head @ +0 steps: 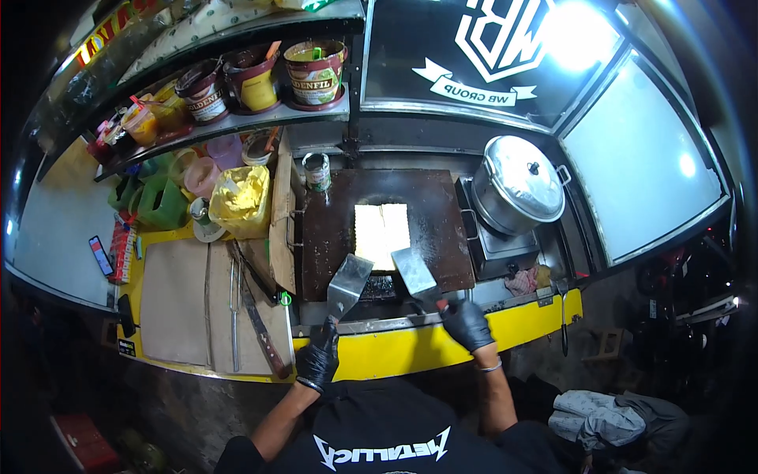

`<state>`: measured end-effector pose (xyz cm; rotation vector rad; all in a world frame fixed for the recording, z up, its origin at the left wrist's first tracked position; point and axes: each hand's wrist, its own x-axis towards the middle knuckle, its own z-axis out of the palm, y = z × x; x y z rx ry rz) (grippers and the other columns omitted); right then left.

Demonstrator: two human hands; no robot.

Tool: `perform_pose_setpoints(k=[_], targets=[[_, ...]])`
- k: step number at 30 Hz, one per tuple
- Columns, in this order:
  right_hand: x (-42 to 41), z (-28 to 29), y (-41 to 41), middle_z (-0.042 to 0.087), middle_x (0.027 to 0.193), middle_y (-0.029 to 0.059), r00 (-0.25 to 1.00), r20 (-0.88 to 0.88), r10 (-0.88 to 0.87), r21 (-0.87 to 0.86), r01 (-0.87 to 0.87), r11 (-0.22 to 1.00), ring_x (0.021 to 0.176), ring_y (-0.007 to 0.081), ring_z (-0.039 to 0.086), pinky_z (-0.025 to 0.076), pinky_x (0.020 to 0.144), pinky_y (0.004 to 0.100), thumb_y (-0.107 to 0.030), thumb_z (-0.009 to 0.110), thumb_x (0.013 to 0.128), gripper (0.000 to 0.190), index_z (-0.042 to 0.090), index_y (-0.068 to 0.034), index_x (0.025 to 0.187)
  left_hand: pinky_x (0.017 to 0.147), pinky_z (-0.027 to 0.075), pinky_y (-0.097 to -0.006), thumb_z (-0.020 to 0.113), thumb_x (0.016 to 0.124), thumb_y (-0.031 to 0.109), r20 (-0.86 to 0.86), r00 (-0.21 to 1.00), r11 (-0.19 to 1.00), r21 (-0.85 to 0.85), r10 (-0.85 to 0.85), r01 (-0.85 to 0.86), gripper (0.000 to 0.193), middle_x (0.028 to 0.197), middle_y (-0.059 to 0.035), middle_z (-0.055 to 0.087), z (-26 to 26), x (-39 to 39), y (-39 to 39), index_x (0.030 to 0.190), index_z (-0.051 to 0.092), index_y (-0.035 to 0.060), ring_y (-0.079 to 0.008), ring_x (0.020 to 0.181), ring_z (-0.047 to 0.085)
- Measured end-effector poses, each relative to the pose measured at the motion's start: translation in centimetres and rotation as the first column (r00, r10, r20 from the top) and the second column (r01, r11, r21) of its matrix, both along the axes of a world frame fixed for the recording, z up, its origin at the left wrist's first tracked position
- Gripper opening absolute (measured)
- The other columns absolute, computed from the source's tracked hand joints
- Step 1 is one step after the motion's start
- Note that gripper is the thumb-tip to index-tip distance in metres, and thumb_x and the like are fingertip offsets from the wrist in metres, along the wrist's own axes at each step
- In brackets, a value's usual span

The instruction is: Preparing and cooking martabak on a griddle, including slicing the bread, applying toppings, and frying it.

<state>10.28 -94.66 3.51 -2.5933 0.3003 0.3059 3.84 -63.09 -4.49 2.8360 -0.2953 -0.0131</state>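
My left hand [318, 357], in a black glove, grips a wide metal spatula [349, 278]. Gloved the same way, my right hand [468, 326] holds a second metal spatula [416, 274] by its reddish handle. On a dark flat griddle [331, 225] lies a pale, ridged-edged slab of what looks like bread [382, 234], with a seam down its middle. Both blades are angled inward at the slab's near corners, overlapping them in the view; whether they touch it, I cannot tell. The griddle surface looks greasy around the slab.
At right a lidded aluminium pot [521, 183] stands on a stove [503, 249]. An opened can [317, 172] sits at the griddle's back-left corner. Leftward are a tub of yellow spread [241, 198], a board [174, 299], a long knife [263, 335] and tongs [235, 308]. A person [598, 418] is at lower right.
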Motion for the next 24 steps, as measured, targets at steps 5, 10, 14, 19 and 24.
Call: perform_pose_setpoints(k=[5, 10, 14, 19, 24], targets=[[7.5, 0.3, 1.9, 0.063, 0.082, 0.0278, 0.985, 0.172, -0.022, 0.041, 0.015, 0.999, 0.085, 0.0432, 0.064, 0.050, 0.070, 0.0484, -0.028, 0.061, 0.087, 0.029, 0.068, 0.000, 0.085, 0.055, 0.051, -0.0445, 0.051, 0.091, 0.012, 0.013, 1.000, 0.992, -0.124, 0.012, -0.010, 0.040, 0.104, -0.0151, 0.063, -0.4, 0.0, -0.5, 0.131, 0.048, 0.0143, -0.0351, 0.071, 0.065], [14.7, -2.6, 3.1, 0.062, 0.090, 0.0316, 0.999, 0.011, -0.031, -0.036, 0.032, 0.999, 0.094, 0.0427, 0.064, 0.051, 0.081, 0.0474, -0.023, 0.063, 0.077, 0.028, 0.068, 0.002, 0.090, 0.058, 0.051, -0.0493, 0.051, 0.091, 0.012, -0.084, 0.995, 0.991, -0.124, -0.051, 0.041, 0.043, 0.105, -0.0187, 0.061, -0.8, 1.4, -1.8, 0.133, 0.046, 0.0128, -0.0374, 0.073, 0.064], [8.6, 0.5, 2.1, 0.064, 0.083, 0.0268, 0.967, 0.254, 0.021, -0.053, -0.007, 0.999, 0.083, 0.0438, 0.064, 0.050, 0.067, 0.0486, -0.032, 0.063, 0.082, 0.031, 0.068, -0.002, 0.084, 0.063, 0.046, -0.0360, 0.048, 0.099, 0.018, -0.089, 0.953, 0.569, -0.785, 0.290, -0.246, 0.024, 0.092, -0.0109, 0.055, -3.1, 1.8, -0.6, 0.120, 0.046, 0.0074, -0.0218, 0.073, 0.060], [-2.4, -5.7, 2.1, 0.063, 0.091, 0.0265, 0.935, 0.273, -0.226, 0.094, 0.208, 0.974, 0.092, 0.0420, 0.063, 0.050, 0.073, 0.0423, -0.009, 0.063, 0.085, 0.026, 0.056, 0.002, 0.107, 0.037, 0.023, -0.0231, 0.054, 0.099, 0.029, -0.590, 0.807, -0.022, -0.807, 0.030, -0.590, 0.015, 0.062, 0.0079, 0.037, -3.5, 5.2, -2.3, 0.103, 0.048, 0.0163, -0.0032, 0.041, 0.026], [-6.3, -9.4, 3.3, 0.062, 0.100, 0.0172, 0.802, 0.568, -0.187, -0.116, 0.303, 0.946, 0.093, 0.0299, 0.062, 0.049, 0.082, 0.0350, 0.008, 0.057, 0.079, 0.038, 0.057, 0.004, 0.117, 0.071, 0.046, -0.0275, 0.057, 0.096, 0.010, -0.148, 0.935, 0.324, -0.911, 0.321, -0.256, 0.025, 0.086, -0.0041, 0.058, -5.6, 4.2, -1.5, 0.118, 0.047, 0.0072, -0.0155, 0.082, 0.060]])
